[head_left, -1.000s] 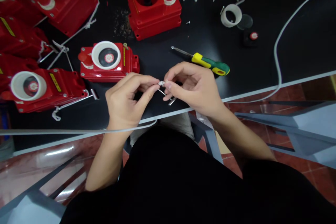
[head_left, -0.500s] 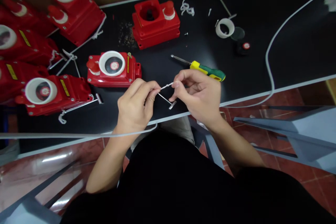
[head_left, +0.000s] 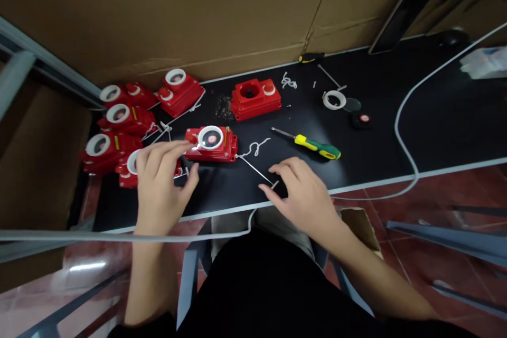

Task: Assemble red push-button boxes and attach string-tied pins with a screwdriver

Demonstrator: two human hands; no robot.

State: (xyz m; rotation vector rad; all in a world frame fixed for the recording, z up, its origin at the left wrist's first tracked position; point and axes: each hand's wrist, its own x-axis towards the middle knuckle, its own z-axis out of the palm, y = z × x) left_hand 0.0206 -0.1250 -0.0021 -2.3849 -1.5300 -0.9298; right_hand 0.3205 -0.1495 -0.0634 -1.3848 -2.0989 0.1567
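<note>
A red box (head_left: 229, 149) with a white ring around a dark round face lies on the black table in front of me. From its right end run a knotted white cord (head_left: 255, 146) and a thin metal rod with a small crosspiece, like a little hammer (head_left: 257, 171). My left hand (head_left: 160, 182) is open over the left end of this box, thumb apart from the fingers; whether its fingertips touch the box I cannot tell. Near the hammer's head, my right hand (head_left: 303, 190) is open, with thumb and fingers spread around it and no grip visible.
Several similar red boxes (head_left: 132, 125) crowd the left. Behind is a red box (head_left: 256, 110) with an open socket, beside dark crumbs. A green-yellow screwdriver (head_left: 317, 147), white ring (head_left: 334, 100), clear disc (head_left: 352, 105) and dark round part (head_left: 361, 119) lie right. A grey cable (head_left: 397, 116) crosses the edge.
Both hands have let go of the white cord, which now lies on the table with the hammer. My left hand has moved left to the box, and the view has tilted up.
</note>
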